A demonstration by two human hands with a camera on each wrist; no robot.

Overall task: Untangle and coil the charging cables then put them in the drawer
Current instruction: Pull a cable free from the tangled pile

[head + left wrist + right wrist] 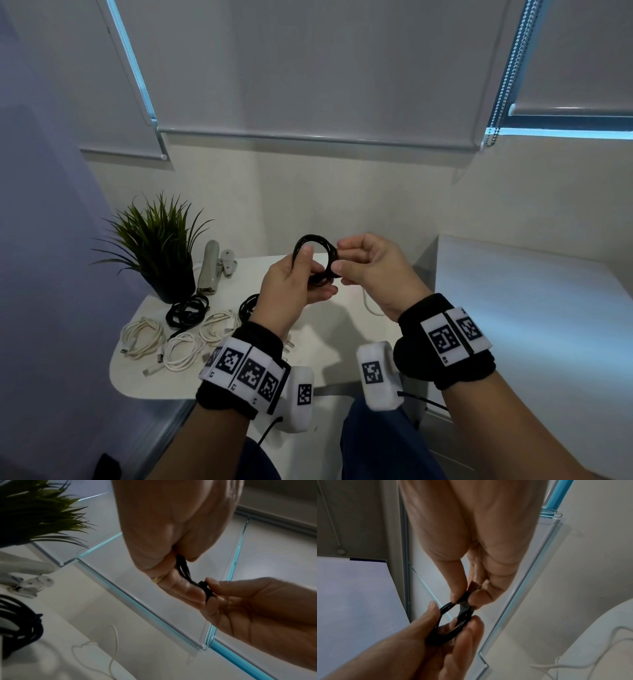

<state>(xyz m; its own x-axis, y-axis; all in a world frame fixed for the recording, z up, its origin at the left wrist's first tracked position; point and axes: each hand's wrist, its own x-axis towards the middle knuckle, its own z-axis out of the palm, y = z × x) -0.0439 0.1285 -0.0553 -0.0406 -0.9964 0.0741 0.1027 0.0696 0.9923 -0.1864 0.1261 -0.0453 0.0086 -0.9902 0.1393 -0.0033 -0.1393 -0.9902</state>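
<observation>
A black cable wound into a small coil is held up above the white table by both hands. My left hand grips the coil's left side, thumb through the loop. My right hand pinches the plug end at the coil's right side between thumb and forefinger. In the right wrist view the coil sits in the left hand's fingers. On the table's left lie several coiled white cables and two black cable bundles. No drawer is in view.
A potted green plant stands at the table's back left, next to a grey stapler-like tool. A loose white cable lies under my right hand. A white surface lies to the right; window blinds hang behind.
</observation>
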